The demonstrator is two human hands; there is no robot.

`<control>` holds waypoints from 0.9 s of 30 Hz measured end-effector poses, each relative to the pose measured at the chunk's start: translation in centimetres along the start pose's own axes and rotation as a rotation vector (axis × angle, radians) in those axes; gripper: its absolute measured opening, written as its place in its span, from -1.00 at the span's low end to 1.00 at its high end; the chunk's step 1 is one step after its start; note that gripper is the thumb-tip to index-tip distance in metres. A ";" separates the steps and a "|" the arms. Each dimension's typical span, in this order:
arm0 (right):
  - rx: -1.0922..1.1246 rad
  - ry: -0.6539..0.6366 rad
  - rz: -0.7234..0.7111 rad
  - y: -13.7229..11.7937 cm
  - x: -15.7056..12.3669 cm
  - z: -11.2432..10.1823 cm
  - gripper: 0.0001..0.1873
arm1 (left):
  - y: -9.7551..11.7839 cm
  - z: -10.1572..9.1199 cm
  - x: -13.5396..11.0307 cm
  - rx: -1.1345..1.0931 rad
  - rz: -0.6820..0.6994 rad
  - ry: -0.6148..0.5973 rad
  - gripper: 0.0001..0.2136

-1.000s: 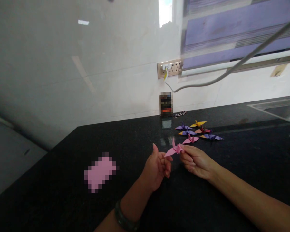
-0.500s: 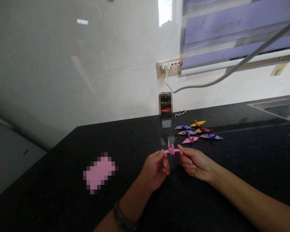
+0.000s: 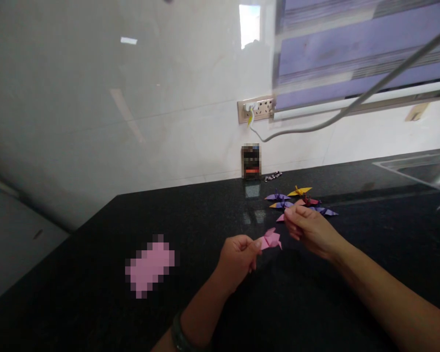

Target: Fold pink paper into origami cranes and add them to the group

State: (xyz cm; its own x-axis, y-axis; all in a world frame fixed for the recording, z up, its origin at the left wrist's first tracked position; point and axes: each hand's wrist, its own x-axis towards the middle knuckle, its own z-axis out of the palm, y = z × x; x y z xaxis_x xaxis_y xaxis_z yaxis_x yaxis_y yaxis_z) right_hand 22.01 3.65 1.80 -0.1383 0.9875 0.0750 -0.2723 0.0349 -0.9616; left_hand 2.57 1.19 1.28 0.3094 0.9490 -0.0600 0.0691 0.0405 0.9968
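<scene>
My left hand (image 3: 241, 258) pinches one end of a folded pink paper crane (image 3: 270, 240) between thumb and fingers, holding it above the dark countertop. To the right of it, my right hand (image 3: 310, 227) is closed, its fingertips drawn together; what is between them, if anything, is hidden. The right hand overlaps a second pink crane (image 3: 280, 218) in the view, leaving only a wing tip showing. Around that hand lie purple cranes (image 3: 277, 197), a yellow crane (image 3: 300, 191) and a red crane (image 3: 313, 201).
A blurred-out pink item (image 3: 150, 268) lies on the countertop (image 3: 95, 244) at left. A pixelated dark box (image 3: 251, 161) stands against the wall, beside a beaded strand (image 3: 273, 176). One grey cable (image 3: 311, 129) runs from the wall socket (image 3: 256, 108) across the upper right.
My right hand has let go of the held crane's wing and moved up and right, over the other pink crane. My left hand has lowered slightly and turned the crane.
</scene>
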 end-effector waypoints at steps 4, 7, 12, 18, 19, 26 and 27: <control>-0.321 -0.150 -0.125 -0.5 -0.7 0.4 -0.83 | 0.1 -0.2 -0.1 -0.109 -0.042 -0.084 -0.71; -0.489 -0.275 -0.184 -0.9 -1.1 0.7 -0.76 | -0.2 -0.5 -0.1 -0.260 -0.112 -0.188 -0.71; -0.484 -0.373 -0.141 -1.0 -1.3 1.0 -0.68 | -0.3 -0.7 0.0 -0.388 -0.257 -0.326 -0.75; -0.492 -0.422 -0.126 -0.9 -1.1 0.7 -0.84 | -0.2 -0.9 0.1 -0.456 -0.317 -0.326 -0.75; -0.480 -0.429 -0.103 -0.8 -1.1 0.7 -0.84 | -0.2 -0.9 0.2 -0.467 -0.324 -0.331 -0.75; -0.444 -0.369 -0.031 -0.3 -0.9 0.8 -0.84 | -0.1 -1.2 0.4 -0.553 -0.354 -0.319 -0.75; -0.446 -0.353 -0.039 -0.3 -0.9 0.8 -0.84 | -0.1 -1.2 0.4 -0.564 -0.363 -0.306 -0.74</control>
State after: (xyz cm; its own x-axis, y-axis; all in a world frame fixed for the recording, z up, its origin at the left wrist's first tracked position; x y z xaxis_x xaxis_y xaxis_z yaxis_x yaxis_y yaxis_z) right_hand 21.46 2.64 2.20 -0.4669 0.8758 0.1222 0.1345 0.2070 -0.9691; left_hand 1.59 1.94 1.22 0.6164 0.7190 -0.3211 -0.2555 0.5684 0.7821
